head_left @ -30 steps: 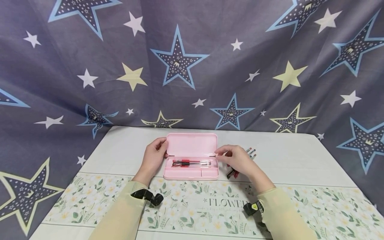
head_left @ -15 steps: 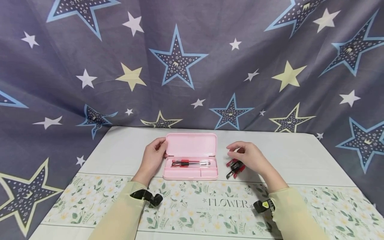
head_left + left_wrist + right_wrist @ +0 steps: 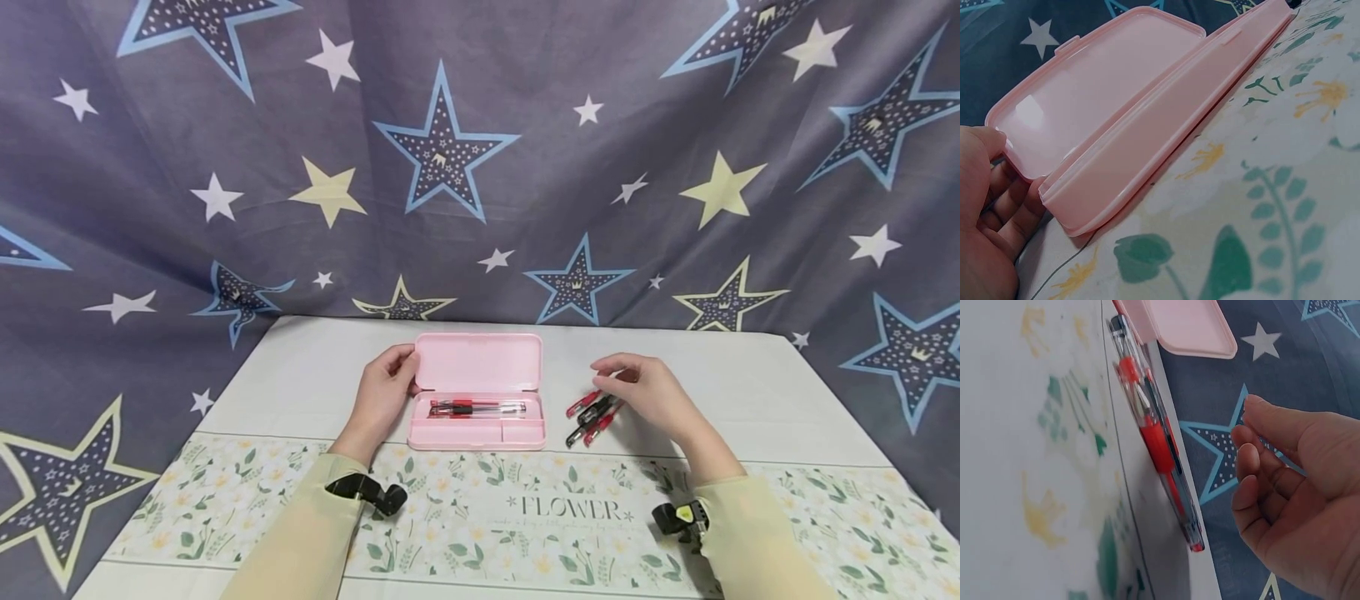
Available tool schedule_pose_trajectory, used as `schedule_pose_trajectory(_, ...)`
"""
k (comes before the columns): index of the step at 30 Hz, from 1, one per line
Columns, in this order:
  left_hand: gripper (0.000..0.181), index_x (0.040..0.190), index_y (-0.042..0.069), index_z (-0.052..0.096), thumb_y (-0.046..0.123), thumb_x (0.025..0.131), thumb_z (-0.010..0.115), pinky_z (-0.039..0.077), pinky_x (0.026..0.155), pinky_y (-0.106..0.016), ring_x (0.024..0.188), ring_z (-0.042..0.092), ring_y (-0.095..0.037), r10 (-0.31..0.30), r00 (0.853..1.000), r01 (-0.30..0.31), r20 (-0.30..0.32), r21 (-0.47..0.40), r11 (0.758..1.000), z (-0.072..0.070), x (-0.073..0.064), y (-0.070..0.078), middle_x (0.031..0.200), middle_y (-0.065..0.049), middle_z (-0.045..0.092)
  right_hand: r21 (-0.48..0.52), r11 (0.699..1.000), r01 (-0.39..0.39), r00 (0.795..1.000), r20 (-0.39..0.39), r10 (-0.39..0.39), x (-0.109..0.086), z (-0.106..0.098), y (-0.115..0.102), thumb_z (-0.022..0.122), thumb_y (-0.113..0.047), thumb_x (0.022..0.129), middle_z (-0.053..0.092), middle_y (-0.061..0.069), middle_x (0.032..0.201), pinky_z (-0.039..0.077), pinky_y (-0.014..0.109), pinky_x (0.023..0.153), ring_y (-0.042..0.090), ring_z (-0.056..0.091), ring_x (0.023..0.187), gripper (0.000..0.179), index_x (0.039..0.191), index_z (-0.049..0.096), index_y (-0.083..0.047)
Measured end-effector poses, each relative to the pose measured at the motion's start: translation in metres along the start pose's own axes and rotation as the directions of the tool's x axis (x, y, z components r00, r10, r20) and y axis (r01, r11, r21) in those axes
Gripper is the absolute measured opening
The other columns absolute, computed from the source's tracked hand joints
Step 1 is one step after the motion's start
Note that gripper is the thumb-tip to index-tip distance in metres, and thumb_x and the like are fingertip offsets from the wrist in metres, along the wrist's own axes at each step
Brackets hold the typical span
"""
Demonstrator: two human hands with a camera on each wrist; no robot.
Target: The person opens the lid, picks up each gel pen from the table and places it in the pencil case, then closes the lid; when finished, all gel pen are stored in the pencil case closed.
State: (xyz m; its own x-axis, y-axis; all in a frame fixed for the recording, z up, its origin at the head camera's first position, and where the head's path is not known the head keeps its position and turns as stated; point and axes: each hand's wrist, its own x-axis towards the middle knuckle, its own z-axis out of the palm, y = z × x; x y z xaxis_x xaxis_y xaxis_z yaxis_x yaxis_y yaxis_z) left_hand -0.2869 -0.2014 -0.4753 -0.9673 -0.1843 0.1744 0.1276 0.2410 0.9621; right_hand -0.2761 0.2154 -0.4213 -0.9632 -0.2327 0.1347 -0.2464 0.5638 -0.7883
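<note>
A pink pencil case (image 3: 478,362) stands with its lid raised, and a few red and black gel pens (image 3: 487,407) lie in its long back compartment. My left hand (image 3: 384,392) holds the left edge of the lid; in the left wrist view the thumb (image 3: 985,142) presses the lid's inner side, with fingers behind it. To the case's right is a small pile of red and black gel pens (image 3: 594,414), lying at a slant. Over its far end hovers my right hand (image 3: 651,396), fingers loosely bent and nothing between them; the hand partly hides the pens in the head view.
A white table cover with a floral band (image 3: 480,542) lies under everything. Behind the table hangs a dark star-patterned cloth (image 3: 480,250). The case's narrow front compartments (image 3: 457,432) show bare pink plastic.
My right hand has moved right, from beside the case's hinge to above the loose pens, uncovering their capped ends. My left hand stays on the lid.
</note>
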Motion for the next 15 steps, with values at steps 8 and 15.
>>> schedule_pose_trajectory(8,0.027,0.134,0.004,0.073,0.02,0.115,0.062,0.06,0.068,-0.023,0.076,0.065,-0.018,-0.005,1.0,0.005,0.002,-0.006,1.0,-0.001,0.0,0.002,0.107,-0.017,0.068,-0.022,1.0,-0.003,0.999,-0.041,0.003,-0.001,-0.011,0.009,0.079,-0.024,0.106,0.08,0.008,0.116,0.054,0.025,0.081,0.022,0.071,0.098,0.033,0.132,0.078,-0.003)
schedule_pose_trajectory(15,0.025,0.133,0.005,0.074,0.018,0.115,0.063,0.059,0.067,-0.022,0.075,0.065,-0.017,-0.001,1.0,0.001,0.001,-0.002,1.0,-0.001,0.0,0.001,0.104,-0.015,0.068,-0.008,0.999,-0.053,0.998,-0.046,0.053,-0.004,-0.02,0.02,0.077,-0.025,0.107,0.078,0.011,0.128,0.054,0.023,0.088,0.023,0.071,0.107,0.035,0.136,0.076,-0.005)
